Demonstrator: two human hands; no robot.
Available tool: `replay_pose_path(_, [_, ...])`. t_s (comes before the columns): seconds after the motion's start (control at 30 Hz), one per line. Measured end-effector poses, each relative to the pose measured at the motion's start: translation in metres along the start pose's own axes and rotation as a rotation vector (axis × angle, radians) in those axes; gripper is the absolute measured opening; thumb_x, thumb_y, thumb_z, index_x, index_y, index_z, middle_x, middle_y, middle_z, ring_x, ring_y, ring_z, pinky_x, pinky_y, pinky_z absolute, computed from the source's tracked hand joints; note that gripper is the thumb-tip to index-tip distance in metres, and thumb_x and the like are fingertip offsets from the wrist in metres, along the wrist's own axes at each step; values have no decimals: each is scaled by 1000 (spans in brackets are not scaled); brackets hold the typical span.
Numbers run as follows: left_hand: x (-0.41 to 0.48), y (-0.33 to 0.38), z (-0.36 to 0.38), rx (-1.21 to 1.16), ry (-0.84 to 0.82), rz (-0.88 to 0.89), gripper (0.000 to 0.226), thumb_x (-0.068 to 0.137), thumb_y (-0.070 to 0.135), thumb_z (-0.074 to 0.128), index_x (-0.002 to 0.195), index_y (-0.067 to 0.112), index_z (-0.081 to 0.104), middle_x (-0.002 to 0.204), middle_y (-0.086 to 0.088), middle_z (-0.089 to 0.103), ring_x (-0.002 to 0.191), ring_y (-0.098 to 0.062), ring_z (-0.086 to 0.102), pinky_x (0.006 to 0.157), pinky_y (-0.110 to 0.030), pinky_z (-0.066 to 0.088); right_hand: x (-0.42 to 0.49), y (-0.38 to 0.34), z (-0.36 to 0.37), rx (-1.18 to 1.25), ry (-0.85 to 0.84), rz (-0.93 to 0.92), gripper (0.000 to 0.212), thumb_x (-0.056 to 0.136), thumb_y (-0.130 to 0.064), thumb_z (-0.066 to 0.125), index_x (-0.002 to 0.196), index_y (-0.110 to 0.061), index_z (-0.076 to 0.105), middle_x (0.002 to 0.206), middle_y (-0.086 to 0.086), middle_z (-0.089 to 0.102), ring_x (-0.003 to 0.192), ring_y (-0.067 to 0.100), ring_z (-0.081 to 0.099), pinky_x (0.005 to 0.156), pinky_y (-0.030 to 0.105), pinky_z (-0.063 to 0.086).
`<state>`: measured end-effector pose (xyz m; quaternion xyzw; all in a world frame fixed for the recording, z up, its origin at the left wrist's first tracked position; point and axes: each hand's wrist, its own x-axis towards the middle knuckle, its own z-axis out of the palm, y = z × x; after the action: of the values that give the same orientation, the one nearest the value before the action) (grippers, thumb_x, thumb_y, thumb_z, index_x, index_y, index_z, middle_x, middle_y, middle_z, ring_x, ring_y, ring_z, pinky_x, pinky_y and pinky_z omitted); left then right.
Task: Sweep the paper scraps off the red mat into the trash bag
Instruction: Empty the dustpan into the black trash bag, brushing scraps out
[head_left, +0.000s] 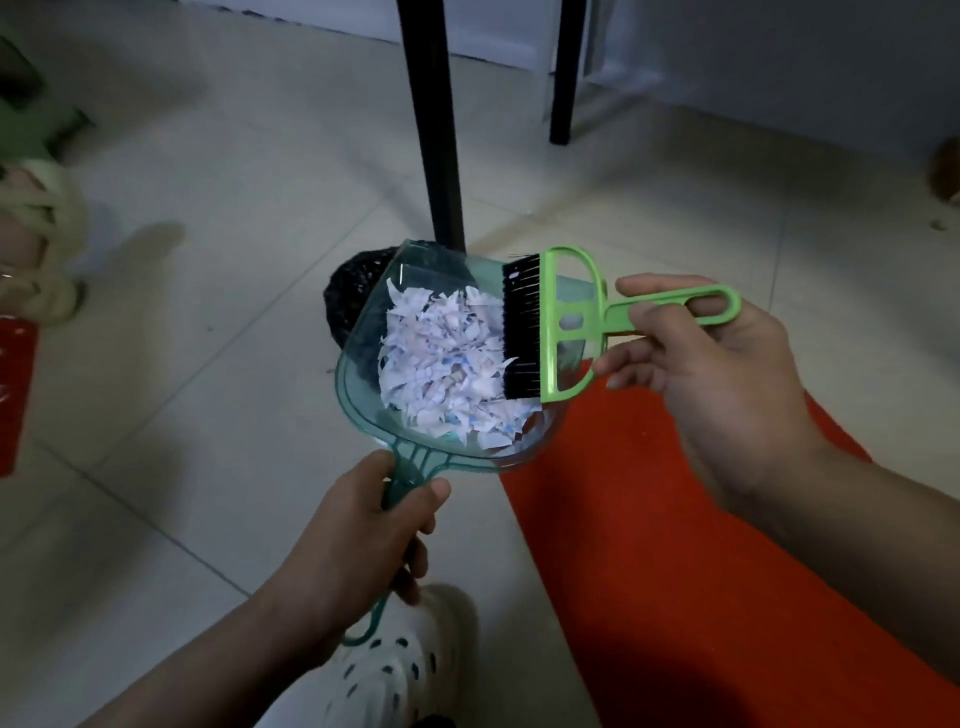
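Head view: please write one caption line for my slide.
Left hand grips a teal dustpan of paper scraps near the black trash bag; right hand holds a green brush.

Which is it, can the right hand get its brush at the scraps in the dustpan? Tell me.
Probably yes: the right hand holds the brush with its bristles against the paper scraps piled in the dustpan, with nothing between them.

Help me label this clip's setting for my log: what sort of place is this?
Probably a room indoors, likely in a home, seen from near floor level. Signs are the pale tiled floor, the black furniture legs standing on it, and the red mat laid over the tiles.
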<state>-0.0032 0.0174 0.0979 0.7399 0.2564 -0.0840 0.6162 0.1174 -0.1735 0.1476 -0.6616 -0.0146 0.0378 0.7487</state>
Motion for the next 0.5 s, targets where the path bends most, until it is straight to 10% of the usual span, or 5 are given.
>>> replay_pose_path(0.5, [91, 0, -85, -240, 120, -113, 9, 96, 11, 53, 97, 2, 54, 80, -12, 54, 50, -19, 48, 40, -27, 38, 107, 60, 137, 25, 119, 115, 20, 93, -5, 46, 92, -11, 65, 74, 8, 64, 58, 23, 59, 53, 29, 51])
